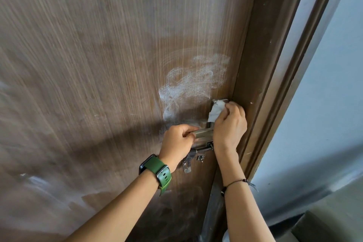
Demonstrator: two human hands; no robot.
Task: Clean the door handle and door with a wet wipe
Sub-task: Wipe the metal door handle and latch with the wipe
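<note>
The brown door (98, 65) fills most of the view, a flat wood-grain panel with fine vertical streaks. Its whole left and upper face is bare, so there is wide free surface there. Its right edge meets the darker brown door frame (261, 65), which steps out in moulded ridges, speckled with small pale marks. Beyond the frame a pale blue-grey wall (334, 104) runs down the right side.

A foamy white smear (192, 80) with a grainy, swirled texture sits on the door just above the handle, close to the door's edge. Fainter pale streaks lie low on the left of the panel.

The door handle (204, 133) is a straight, squared bar of brushed silver metal, near the door's right edge. Just below it a metal slide bolt (200, 150) lies across the door, with a hasp hanging under it.

The left hand (178, 139) is curled closed around the free end of the handle; a green strap watch (157, 170) wraps that wrist. The right hand (229, 124) is crowded between handle and frame, with little space on its right. Its fingers pinch a crumpled white wet wipe (216, 111), pressed against the metal plate (221, 100) above the handle's base. A thin dark cord bracelet (235, 182) circles the right wrist.
</note>
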